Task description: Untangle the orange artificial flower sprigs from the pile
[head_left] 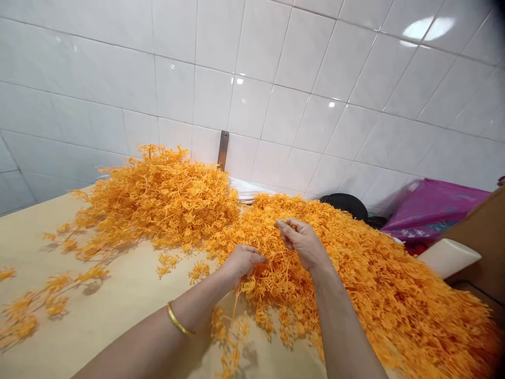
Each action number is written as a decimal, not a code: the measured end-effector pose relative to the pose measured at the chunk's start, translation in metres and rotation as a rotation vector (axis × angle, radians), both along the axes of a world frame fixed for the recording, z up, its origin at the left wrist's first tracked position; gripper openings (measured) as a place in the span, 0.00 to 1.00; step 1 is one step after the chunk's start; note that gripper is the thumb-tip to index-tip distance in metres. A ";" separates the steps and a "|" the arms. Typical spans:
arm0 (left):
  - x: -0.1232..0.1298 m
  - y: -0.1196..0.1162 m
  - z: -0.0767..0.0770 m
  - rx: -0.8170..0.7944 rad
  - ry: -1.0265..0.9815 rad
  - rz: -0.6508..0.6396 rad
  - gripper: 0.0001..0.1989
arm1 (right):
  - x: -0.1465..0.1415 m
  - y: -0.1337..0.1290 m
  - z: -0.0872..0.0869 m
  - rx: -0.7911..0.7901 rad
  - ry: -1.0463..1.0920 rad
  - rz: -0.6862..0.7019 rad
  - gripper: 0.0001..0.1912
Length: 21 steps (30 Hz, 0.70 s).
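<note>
My left hand [242, 263] is closed around the stem of an orange artificial flower sprig [232, 342], whose blossoms hang below the wrist toward the table. To its right, my right hand [300, 239] has thumb and forefinger pinched together above the orange flowers. Whatever sits in that pinch is too small to make out. Both hands are over the near edge of a large heap of orange artificial flowers [379, 284] that spreads to the right. A second orange pile [169, 195] rises to the left of the hands.
Loose sprigs [55, 295] lie on the pale yellow tabletop [130, 300] at left. Behind the heap are a metal strip [223, 150], a round black object [345, 205] and a purple plastic bag [434, 208]. A cream-coloured roll [450, 258] and a brown box [481, 237] stand at right.
</note>
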<state>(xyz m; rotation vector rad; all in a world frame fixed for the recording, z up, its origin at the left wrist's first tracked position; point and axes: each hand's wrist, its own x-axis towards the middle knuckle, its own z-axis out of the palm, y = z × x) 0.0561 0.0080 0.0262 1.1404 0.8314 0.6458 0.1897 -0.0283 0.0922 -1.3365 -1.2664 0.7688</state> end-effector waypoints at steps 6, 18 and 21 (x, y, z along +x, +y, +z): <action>0.000 -0.003 0.006 0.057 -0.084 0.027 0.07 | -0.003 0.003 -0.012 -0.143 -0.474 0.204 0.15; 0.002 -0.007 -0.003 0.100 -0.017 -0.063 0.12 | 0.047 0.001 -0.006 0.097 0.224 -0.315 0.15; 0.002 -0.008 -0.001 0.106 -0.036 -0.072 0.14 | 0.039 0.000 -0.005 0.065 0.127 -0.214 0.17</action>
